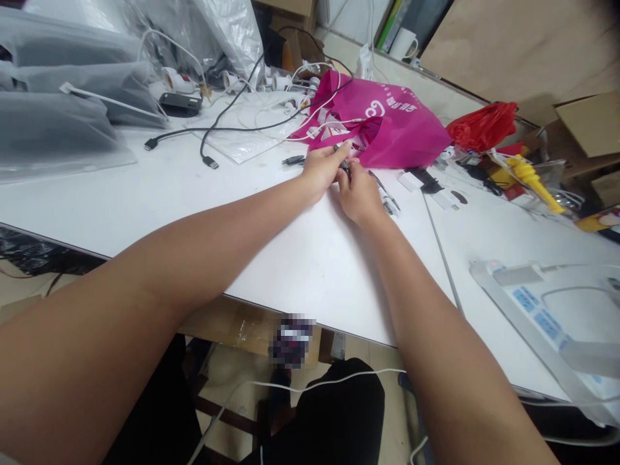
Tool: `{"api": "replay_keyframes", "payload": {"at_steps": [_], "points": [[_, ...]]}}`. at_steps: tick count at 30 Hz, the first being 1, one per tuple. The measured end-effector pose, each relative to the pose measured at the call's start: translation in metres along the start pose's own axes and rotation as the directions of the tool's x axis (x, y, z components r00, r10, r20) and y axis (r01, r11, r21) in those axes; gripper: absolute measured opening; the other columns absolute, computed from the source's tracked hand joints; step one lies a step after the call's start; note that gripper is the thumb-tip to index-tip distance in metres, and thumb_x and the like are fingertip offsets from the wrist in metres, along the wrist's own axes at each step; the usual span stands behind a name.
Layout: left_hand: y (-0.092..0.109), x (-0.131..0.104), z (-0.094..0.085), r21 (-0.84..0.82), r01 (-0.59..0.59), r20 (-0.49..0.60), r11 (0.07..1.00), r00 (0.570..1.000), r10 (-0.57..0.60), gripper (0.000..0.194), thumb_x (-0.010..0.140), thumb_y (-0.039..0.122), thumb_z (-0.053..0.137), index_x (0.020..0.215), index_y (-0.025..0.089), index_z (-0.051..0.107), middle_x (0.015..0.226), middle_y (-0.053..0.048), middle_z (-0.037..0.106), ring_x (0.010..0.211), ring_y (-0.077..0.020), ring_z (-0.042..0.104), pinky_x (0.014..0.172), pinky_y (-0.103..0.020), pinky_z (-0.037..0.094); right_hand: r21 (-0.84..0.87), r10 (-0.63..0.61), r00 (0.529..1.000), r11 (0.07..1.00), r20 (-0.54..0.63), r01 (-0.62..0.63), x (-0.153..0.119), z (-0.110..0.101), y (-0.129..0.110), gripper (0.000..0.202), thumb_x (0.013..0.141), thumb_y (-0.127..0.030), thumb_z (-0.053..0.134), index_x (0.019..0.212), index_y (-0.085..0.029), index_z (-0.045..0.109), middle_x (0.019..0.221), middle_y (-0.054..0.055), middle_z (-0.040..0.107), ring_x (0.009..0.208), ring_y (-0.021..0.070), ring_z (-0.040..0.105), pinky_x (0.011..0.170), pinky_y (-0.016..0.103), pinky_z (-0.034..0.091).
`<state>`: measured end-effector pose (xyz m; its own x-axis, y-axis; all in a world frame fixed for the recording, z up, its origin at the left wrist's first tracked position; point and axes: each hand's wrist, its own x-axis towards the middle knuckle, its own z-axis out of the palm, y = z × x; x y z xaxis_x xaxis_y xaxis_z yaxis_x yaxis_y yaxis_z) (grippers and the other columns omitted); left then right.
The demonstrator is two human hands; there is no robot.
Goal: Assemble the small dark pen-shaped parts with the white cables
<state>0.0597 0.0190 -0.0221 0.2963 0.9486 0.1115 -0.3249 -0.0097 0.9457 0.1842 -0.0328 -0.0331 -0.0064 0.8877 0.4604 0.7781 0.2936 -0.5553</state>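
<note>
Both of my hands meet over the white table (pixel 310 258), just in front of a magenta bag (pixel 411 126). My left hand (pixel 323 169) has its fingers closed around a small dark object (pixel 345 166), too small to name. Against its other side, my right hand (pixel 359 190) pinches the same object. A dark pen-like item (pixel 293 160) lies left of my hands, and more slim dark and white items (pixel 389 201) lie right of them. White boxes or papers (pixel 334 129) show in the bag's opening.
Black cables (pixel 208 161) and grey plastic bags (pixel 58 129) lie on the left. At the right are a red bag (pixel 484 126), a yellow object (pixel 535 184) and a white device (pixel 547 323). A white cable (pixel 310 389) hangs below the table edge.
</note>
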Motion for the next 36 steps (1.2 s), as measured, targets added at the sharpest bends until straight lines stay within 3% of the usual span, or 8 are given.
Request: {"api": "replay_keyframes", "payload": {"at_steps": [5,8,14,17,22,28,33,36], "points": [[0.007,-0.006,0.001,-0.046,0.068,0.094,0.997,0.994,-0.064,0.019,0.119,0.031,0.065,0.103,0.022,0.072,0.123,-0.01,0.085,0.139,-0.0335,0.075,0.116,-0.049,0.062,-0.026,0.144,0.988,0.989,-0.055,-0.145,0.002,-0.003,-0.001,0.055,0.117,-0.069,0.041,0.124,-0.024,0.073,0.127,0.02,0.081,0.132,0.0425,0.075,0.117,0.062,0.057],[0.007,-0.008,0.002,-0.093,0.048,0.115,0.995,0.993,-0.037,0.02,0.116,0.016,0.064,0.099,0.021,0.073,0.119,-0.008,0.086,0.135,-0.0279,0.077,0.117,-0.047,0.061,-0.035,0.136,0.988,0.99,-0.073,-0.138,0.004,-0.003,0.007,0.056,0.118,-0.068,0.038,0.118,-0.024,0.073,0.126,0.02,0.081,0.13,0.0403,0.075,0.117,0.06,0.057],[0.006,-0.006,0.001,-0.134,0.078,-0.029,0.988,0.996,-0.082,0.046,0.106,0.027,0.091,0.082,0.024,0.052,0.095,-0.007,0.075,0.113,-0.0266,0.079,0.108,-0.042,0.065,-0.02,0.118,0.991,0.993,-0.061,-0.119,0.002,-0.001,0.003,0.046,0.117,-0.066,0.049,0.123,-0.025,0.071,0.121,0.016,0.081,0.119,0.0365,0.076,0.115,0.059,0.059],[0.01,-0.006,-0.001,-0.14,0.121,0.062,0.983,0.992,-0.113,0.033,0.115,0.036,0.077,0.089,0.022,0.062,0.11,-0.011,0.079,0.127,-0.0324,0.077,0.108,-0.045,0.065,0.015,0.125,0.99,0.992,-0.06,-0.125,0.002,-0.002,-0.001,0.05,0.118,-0.067,0.046,0.127,-0.026,0.072,0.129,0.016,0.081,0.13,0.0363,0.075,0.117,0.057,0.058],[0.013,-0.009,-0.001,-0.074,0.057,0.138,0.996,0.989,-0.047,0.018,0.116,0.022,0.063,0.1,0.019,0.072,0.127,-0.011,0.082,0.136,-0.0303,0.076,0.117,-0.046,0.062,0.028,0.151,0.986,0.988,-0.073,-0.149,0.003,-0.005,-0.002,0.06,0.118,-0.072,0.037,0.117,-0.024,0.072,0.124,0.017,0.081,0.129,0.0359,0.074,0.119,0.058,0.057],[0.01,-0.005,-0.001,-0.039,0.099,0.069,0.994,0.993,-0.096,0.034,0.116,0.039,0.077,0.09,0.021,0.064,0.111,-0.012,0.078,0.132,-0.0345,0.076,0.115,-0.05,0.06,0.009,0.176,0.983,0.984,-0.059,-0.176,0.003,-0.003,-0.001,0.049,0.118,-0.068,0.045,0.11,-0.026,0.068,0.117,0.014,0.079,0.119,0.0341,0.074,0.115,0.057,0.059],[0.01,-0.005,-0.001,-0.112,0.055,0.122,0.992,0.992,-0.042,0.021,0.116,0.019,0.067,0.096,0.02,0.072,0.11,-0.009,0.078,0.125,-0.0266,0.077,0.115,-0.043,0.062,0.009,0.116,0.99,0.993,-0.085,-0.116,0.006,-0.001,0.009,0.054,0.119,-0.071,0.04,0.109,-0.026,0.068,0.117,0.013,0.08,0.118,0.0327,0.074,0.113,0.053,0.059],[0.005,-0.004,0.0,-0.047,0.02,0.06,0.999,0.998,-0.017,0.027,0.116,0.024,0.074,0.09,0.022,0.065,0.099,-0.008,0.074,0.122,-0.0268,0.077,0.118,-0.046,0.061,-0.007,0.125,0.99,0.992,-0.07,-0.126,0.005,-0.001,0.008,0.053,0.118,-0.07,0.041,0.107,-0.025,0.068,0.115,0.014,0.08,0.114,0.0328,0.075,0.112,0.054,0.059]]}}
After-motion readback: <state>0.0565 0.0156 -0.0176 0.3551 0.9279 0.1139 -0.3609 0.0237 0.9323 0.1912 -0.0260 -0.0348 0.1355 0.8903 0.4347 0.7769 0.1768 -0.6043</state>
